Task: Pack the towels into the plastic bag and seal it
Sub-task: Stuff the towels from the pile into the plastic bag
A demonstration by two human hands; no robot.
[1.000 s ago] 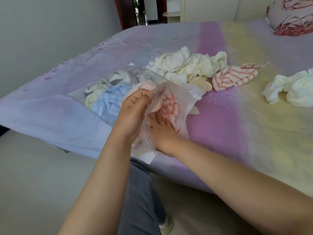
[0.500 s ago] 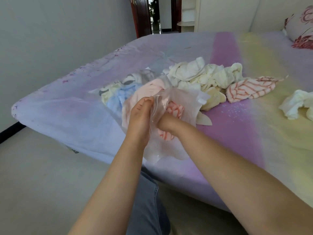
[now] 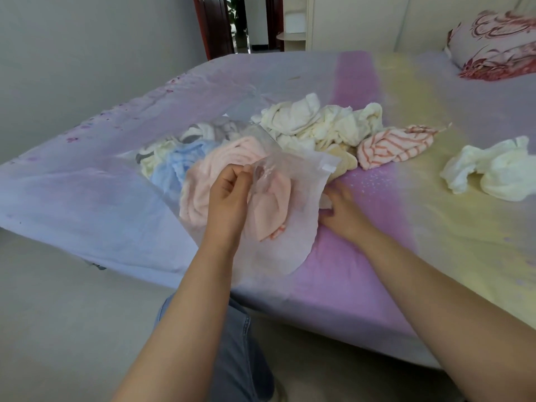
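A clear plastic bag [image 3: 290, 227] lies on the bed near its front edge, with a pink towel [image 3: 203, 181], a blue towel [image 3: 171, 166] and pale ones inside. My left hand [image 3: 229, 192] pinches the bag's upper film near its mouth and lifts it. My right hand [image 3: 339, 207] sits just right of the bag, fingers curled at a small pale piece by the bag's edge; what it holds is unclear. A red-striped towel [image 3: 397, 143] and a heap of cream towels [image 3: 319, 123] lie behind the bag.
A white crumpled towel [image 3: 490, 169] lies alone at the right. The bed sheet [image 3: 377, 227] runs purple and yellow; its front edge [image 3: 203, 282] drops to the floor. A flowered pillow [image 3: 493, 44] sits at the far right. My knee [image 3: 232, 343] is below the bed.
My right hand has come out of the bag and moved right onto the sheet. The striped towel it pushed in stays inside. My left hand keeps its pinch on the film.
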